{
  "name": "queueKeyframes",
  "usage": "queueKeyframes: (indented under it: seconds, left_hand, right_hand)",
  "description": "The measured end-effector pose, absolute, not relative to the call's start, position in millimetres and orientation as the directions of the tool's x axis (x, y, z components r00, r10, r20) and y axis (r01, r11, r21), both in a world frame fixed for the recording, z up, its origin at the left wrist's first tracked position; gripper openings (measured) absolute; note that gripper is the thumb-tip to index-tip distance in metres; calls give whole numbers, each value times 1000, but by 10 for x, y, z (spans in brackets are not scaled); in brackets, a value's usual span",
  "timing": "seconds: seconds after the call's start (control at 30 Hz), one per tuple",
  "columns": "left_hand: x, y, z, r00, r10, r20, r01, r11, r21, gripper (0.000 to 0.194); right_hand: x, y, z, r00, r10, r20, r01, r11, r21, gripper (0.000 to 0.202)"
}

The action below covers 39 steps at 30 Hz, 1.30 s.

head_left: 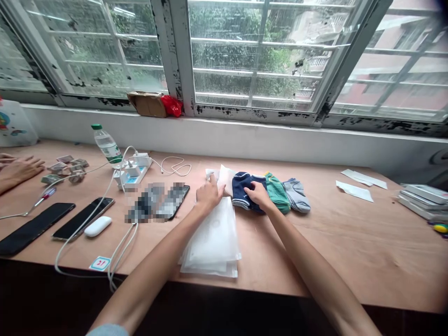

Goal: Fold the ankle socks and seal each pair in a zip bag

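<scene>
Directly under the right hand (259,194), navy cloth (241,187); left hand (209,192) nearby.

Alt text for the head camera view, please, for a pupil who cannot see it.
The person's right hand rests on folded navy cloth on a wooden table, while the left hand touches pale sheets at the far end of translucent plastic bags. Green cloth and grey cloth lie to the right; phones and a bottle are left.

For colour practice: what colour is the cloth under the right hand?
Mainly dark blue cloth, head view.
</scene>
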State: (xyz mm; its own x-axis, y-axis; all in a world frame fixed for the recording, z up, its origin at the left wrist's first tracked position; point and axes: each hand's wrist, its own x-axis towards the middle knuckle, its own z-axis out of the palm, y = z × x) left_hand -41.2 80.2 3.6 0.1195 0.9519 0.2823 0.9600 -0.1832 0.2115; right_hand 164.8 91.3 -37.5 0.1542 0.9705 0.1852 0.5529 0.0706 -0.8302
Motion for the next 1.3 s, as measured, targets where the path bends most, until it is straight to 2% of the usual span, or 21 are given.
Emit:
queueKeyframes:
  seconds: [0.07,0.2,0.27,0.37,0.5,0.53,0.6,0.67,0.73,0.8,0.87,0.93,1.0,1.1,1.17,1.3]
  left_hand:
    - [-375,887,79,116,975,191,964,-157,215,56]
    - [-336,1015,105,204,965,167,931,-244,272,38]
    - [-347,1064,147,212,949,232,901,-282,330,36]
    - [-390,1094,293,173,897,407,821,-360,444,33]
    - [-468,1017,576,54,785,617,589,-524,615,23]
    - [-489,986,642,10,769,639,518,-550,655,21]
    - [-533,931,754,-74,767,637,365,-574,733,18]
    - [-572,890,837,-127,799,588,230,-552,801,15]
    - [-597,849,904,-163,831,531,182,-504,844,13]
    - [-590,780,968,-207,815,542,259,-488,833,12]
    - [-536,667,1034,-179,745,642,400,-541,740,17]
    - [-443,520,1092,11,678,735,495,-642,585,23]
    - [-335,374,1128,256,656,710,501,-718,483,26]
    - [-195,219,1128,430,684,589,489,-725,485,31]
    - [-127,169,1099,436,705,559,497,-706,504,31]
    - [-20,137,991,452,668,591,440,-744,503,27]
  right_hand:
    - [1658,906,-364,186,964,191,596,44,-801,22]
    - [1677,862,-353,233,949,212,658,7,-753,28]
    - [1681,834,-367,247,940,236,696,-2,-718,33]
    - [1641,786,-357,243,933,264,771,-21,-636,40]
    - [1462,666,-126,242,917,318,877,-66,-477,41]
    - [1407,623,-25,189,903,386,896,2,-445,42]
    - [1309,527,197,-33,846,532,854,301,-425,46]
    - [1250,429,405,-192,765,615,684,554,-475,28]
    - [1240,338,569,-106,697,710,587,620,-521,20]
    - [1270,258,691,69,654,754,536,613,-580,23]
    - [1324,190,780,162,641,751,484,611,-626,23]
    - [1384,137,837,136,663,736,442,625,-644,23]
    - [1438,96,858,80,692,718,436,624,-649,22]
    - [1493,50,839,45,727,685,473,589,-656,23]
    - [1511,21,827,35,741,671,482,575,-661,24]
    - [1533,-47,869,-32,749,661,446,603,-661,22]
